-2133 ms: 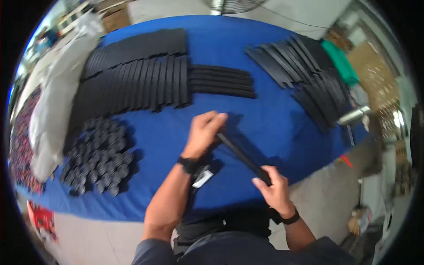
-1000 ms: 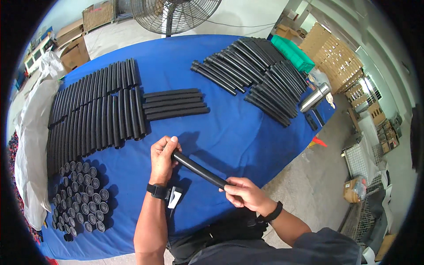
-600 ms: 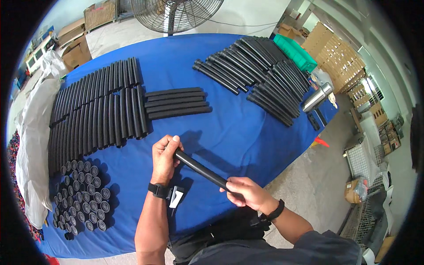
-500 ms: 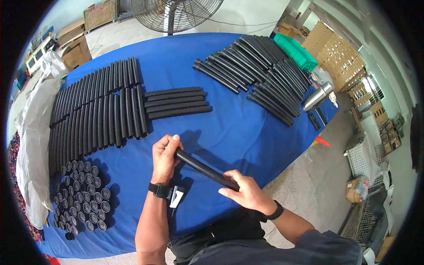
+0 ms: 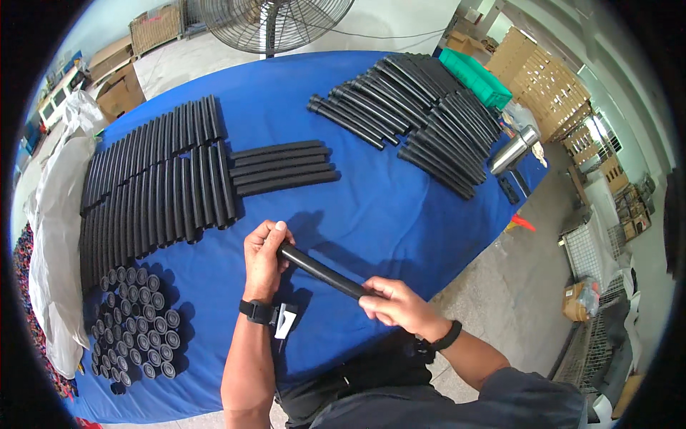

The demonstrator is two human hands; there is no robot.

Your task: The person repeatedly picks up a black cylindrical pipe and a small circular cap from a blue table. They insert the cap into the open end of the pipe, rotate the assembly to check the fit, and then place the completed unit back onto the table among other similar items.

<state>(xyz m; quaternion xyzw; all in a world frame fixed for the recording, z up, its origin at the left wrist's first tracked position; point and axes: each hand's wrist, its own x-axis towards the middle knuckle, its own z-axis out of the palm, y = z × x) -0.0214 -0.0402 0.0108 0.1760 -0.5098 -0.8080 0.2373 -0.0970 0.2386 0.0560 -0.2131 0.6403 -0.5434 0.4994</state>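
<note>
A black tube slants between my hands above the blue cloth, its left end higher in the picture. My left hand grips the upper left end, thumb laid along the top. Around the lower right end my right hand is closed, hiding the tip. Just below my left hand, next to the wristband, lies a small white and black tool; its kind is unclear. Round black caps are grouped on the table to the left of my left forearm.
Rows of black tubes cover the table's left, with several textured foam-like tubes beside them. More tubes with thicker ends are stacked far right, near a green bin and a steel flask. A fan stands behind the blue-covered table.
The tube stays in both hands. My right hand's fingers have shifted their hold on its lower end, and the tube looks slightly turned. The whole view has moved a little.
</note>
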